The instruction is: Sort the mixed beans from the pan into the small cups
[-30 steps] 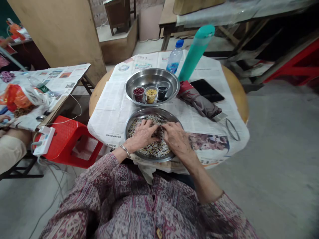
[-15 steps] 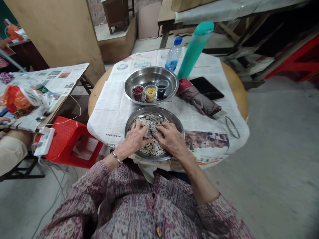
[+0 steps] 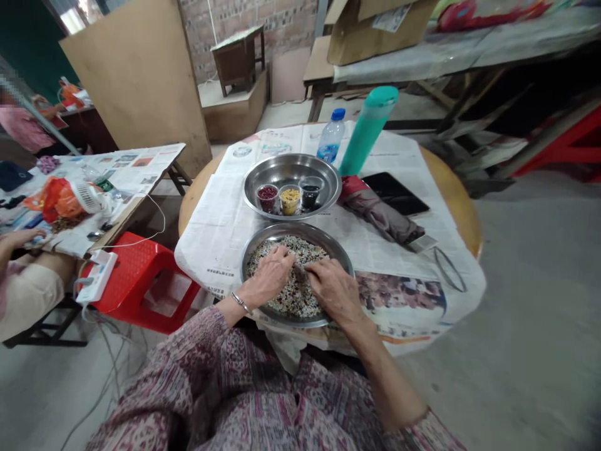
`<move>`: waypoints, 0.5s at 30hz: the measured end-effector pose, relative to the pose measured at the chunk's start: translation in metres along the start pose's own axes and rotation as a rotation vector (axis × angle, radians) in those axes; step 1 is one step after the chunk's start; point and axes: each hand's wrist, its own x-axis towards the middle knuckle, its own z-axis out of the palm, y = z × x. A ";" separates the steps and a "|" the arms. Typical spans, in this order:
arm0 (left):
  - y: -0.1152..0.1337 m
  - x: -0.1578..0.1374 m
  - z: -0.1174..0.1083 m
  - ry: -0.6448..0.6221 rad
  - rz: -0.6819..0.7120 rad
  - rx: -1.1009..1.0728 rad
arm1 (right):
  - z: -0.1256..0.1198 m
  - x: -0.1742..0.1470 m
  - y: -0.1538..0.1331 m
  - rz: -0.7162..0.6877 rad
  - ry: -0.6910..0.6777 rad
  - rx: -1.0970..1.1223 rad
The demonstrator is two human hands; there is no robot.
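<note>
A round wooden table (image 3: pixel 451 181) spread with newspaper carries a wide, shallow steel plate (image 3: pixel 342 254) at its near edge, on which a loose heap of mixed speckled grains and beans (image 3: pixel 295 297) is spread. The left hand (image 3: pixel 270 279) and right hand (image 3: pixel 334 289) are laid palm-down on the heap, fingertips drawn together near its middle; whether anything is pinched in either grip cannot be told. The grains are judged light, hard and prone to rolling, best taken singly between fingertips.
</note>
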 end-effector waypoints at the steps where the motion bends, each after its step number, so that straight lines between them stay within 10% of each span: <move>1: -0.002 -0.001 -0.001 -0.006 0.000 0.010 | 0.001 -0.001 0.001 -0.011 -0.006 0.014; 9: -0.022 0.008 -0.015 0.084 0.051 -0.092 | 0.000 0.000 0.002 -0.012 0.092 0.063; 15: -0.052 0.048 -0.047 0.375 0.041 -0.191 | -0.001 -0.002 0.001 0.009 0.077 0.138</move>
